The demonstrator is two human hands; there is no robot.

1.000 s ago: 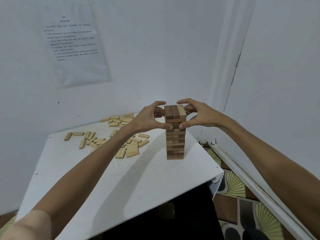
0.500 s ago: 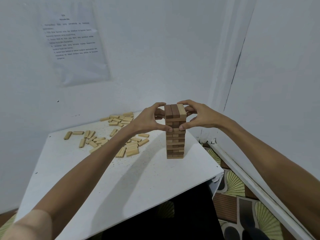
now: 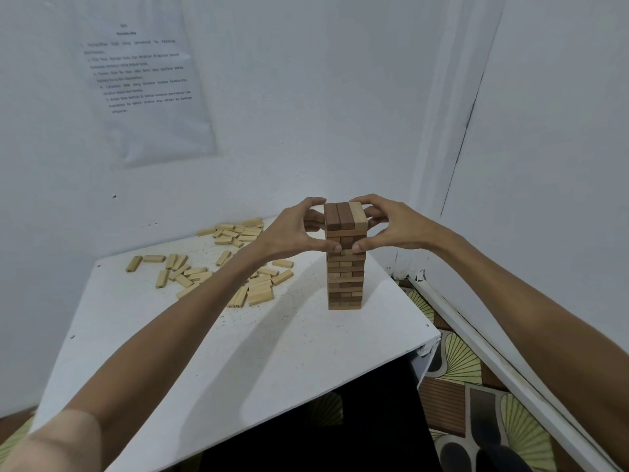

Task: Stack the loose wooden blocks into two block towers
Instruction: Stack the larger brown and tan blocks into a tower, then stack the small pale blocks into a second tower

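One wooden block tower (image 3: 344,277) stands upright near the right edge of the white table (image 3: 218,362). Its top layer has two dark blocks and one pale block. My left hand (image 3: 292,229) grips the tower's upper part from the left, thumb low on the front and fingers behind the top. My right hand (image 3: 391,226) grips the same upper part from the right in a mirrored hold. Both thumbs meet on the front face a few layers below the top. Several loose pale blocks (image 3: 218,267) lie scattered on the table's far left half.
The table stands in a corner between white walls. A printed sheet (image 3: 143,76) hangs on the left wall. Right of the table, a patterned floor (image 3: 456,362) and a white skirting rail (image 3: 493,356) show. A dark gap lies under the table's near edge.
Both hands keep their hold on the tower's top. My thumbs have closed in slightly toward each other on the front face. The tower and loose blocks have not moved.
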